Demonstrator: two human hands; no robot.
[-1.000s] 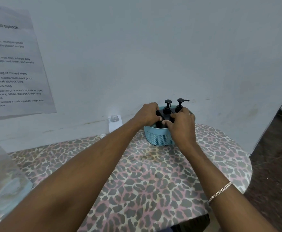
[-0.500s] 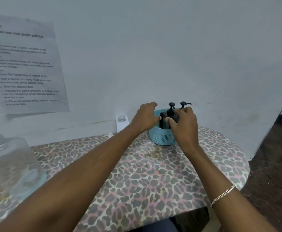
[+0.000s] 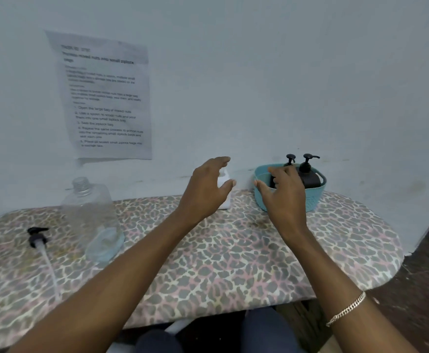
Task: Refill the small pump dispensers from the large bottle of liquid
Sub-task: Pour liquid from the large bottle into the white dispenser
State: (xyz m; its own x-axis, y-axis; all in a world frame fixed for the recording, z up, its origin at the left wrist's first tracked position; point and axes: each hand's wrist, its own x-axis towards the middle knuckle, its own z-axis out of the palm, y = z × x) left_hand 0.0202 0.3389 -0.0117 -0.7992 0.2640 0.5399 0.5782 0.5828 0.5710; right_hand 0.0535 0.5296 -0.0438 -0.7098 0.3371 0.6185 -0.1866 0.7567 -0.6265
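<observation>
Two small black pump dispensers (image 3: 308, 174) stand in a teal basket (image 3: 312, 198) at the back right of the table. My right hand (image 3: 283, 193) hovers open in front of the basket, fingers spread, holding nothing. My left hand (image 3: 207, 187) is open in the air to the left of the basket, in front of a small white bottle (image 3: 226, 179). The large clear bottle (image 3: 92, 217), uncapped and nearly empty, stands at the left. Its black pump head with a long tube (image 3: 39, 239) lies on the table beside it.
The table (image 3: 233, 253) has a leopard-print cover and stands against a pale wall. A printed sheet (image 3: 104, 98) hangs on the wall. The table's rounded right end borders dark floor (image 3: 424, 263). My knees show below the front edge.
Both hands have let go of the dispensers in the basket and drawn back and apart. The view has swung left, bringing the large bottle and loose pump head into sight.
</observation>
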